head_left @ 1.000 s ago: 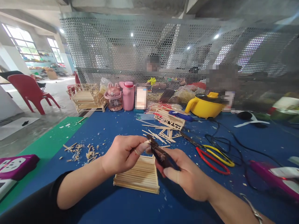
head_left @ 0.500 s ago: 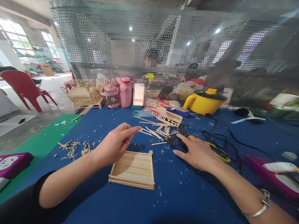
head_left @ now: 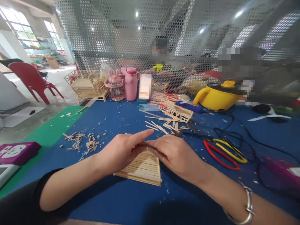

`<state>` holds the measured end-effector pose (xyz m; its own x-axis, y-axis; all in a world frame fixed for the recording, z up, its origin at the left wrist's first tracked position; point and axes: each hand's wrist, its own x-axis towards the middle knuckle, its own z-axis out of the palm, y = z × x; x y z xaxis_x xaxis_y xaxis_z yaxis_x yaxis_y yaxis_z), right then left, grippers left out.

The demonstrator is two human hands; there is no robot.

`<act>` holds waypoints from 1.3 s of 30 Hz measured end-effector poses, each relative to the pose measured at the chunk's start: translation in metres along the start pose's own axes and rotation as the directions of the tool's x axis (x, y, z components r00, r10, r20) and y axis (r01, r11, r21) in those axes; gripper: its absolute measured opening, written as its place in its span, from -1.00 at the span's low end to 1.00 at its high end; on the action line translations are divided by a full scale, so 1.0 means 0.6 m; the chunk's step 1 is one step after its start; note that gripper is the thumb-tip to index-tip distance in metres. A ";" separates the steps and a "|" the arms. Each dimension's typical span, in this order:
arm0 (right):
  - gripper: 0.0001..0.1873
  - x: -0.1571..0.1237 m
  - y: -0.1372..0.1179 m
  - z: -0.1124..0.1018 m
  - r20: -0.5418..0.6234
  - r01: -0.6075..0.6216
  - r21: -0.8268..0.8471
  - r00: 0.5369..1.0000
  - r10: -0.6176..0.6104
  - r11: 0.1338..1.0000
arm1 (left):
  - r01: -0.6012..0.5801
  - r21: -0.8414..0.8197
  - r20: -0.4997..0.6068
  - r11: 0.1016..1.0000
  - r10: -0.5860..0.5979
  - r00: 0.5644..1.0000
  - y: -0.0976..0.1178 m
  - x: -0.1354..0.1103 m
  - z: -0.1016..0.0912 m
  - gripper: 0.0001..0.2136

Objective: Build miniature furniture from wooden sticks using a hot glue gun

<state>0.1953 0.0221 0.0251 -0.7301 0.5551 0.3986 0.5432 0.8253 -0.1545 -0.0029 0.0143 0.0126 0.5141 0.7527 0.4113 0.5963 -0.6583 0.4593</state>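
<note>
A flat panel of glued wooden sticks (head_left: 142, 170) lies on the blue table cover (head_left: 112, 125) in front of me. My left hand (head_left: 120, 153) rests on the panel's far left part, with its index finger stretched out and its other fingers curled. From the right, my right hand (head_left: 174, 153) meets it at the panel's far edge, fingers pressed together. What the fingertips pinch there is hidden. Dark cutters (head_left: 185, 131) lie on the cover just beyond my right hand.
Loose sticks (head_left: 161, 126) and a small stick frame (head_left: 175, 112) lie past the hands. Red- and yellow-handled tools (head_left: 220, 153) and black cables (head_left: 236, 137) are at right, a yellow pot (head_left: 217, 95) behind. Offcuts (head_left: 82, 143) and a purple power strip (head_left: 16, 153) sit left. People sit behind the mesh screen (head_left: 112, 37).
My right hand has put the dark cutters down among the loose sticks and come back to the panel. My left hand dropped onto the panel, and both now meet at its far edge.
</note>
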 end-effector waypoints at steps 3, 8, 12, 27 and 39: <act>-0.74 -0.005 0.004 0.020 -0.034 -0.043 -0.007 0.999 0.042 0.999 | 0.051 -0.097 -0.017 0.994 -0.053 0.998 -0.012 -0.007 -0.012 -0.60; -0.81 -0.005 0.009 0.033 -0.155 -0.056 -0.109 0.987 0.039 0.992 | 0.340 -0.247 -0.158 0.907 -0.384 0.910 -0.061 -0.017 -0.043 -0.63; -0.81 -0.004 0.015 0.042 -0.119 -0.058 -0.121 0.992 0.043 0.991 | 0.449 -0.353 0.158 0.821 -0.420 0.893 -0.088 -0.030 -0.043 -0.56; -0.83 -0.009 0.024 0.064 -0.049 -0.199 -0.054 0.979 0.197 0.979 | 0.458 -0.152 0.131 0.876 -0.441 0.888 -0.070 -0.038 -0.010 -0.72; -0.50 -0.031 0.058 0.039 0.115 -0.429 0.294 0.903 0.415 0.854 | 0.409 -0.024 0.089 0.912 -0.406 0.910 -0.063 -0.038 -0.003 -0.77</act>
<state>0.2182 0.0426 -0.0090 -0.4814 0.8551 0.1923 0.6552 0.4968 -0.5692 -0.0383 0.0218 -0.0128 0.2807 0.9526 0.1172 0.7396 -0.2925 0.6061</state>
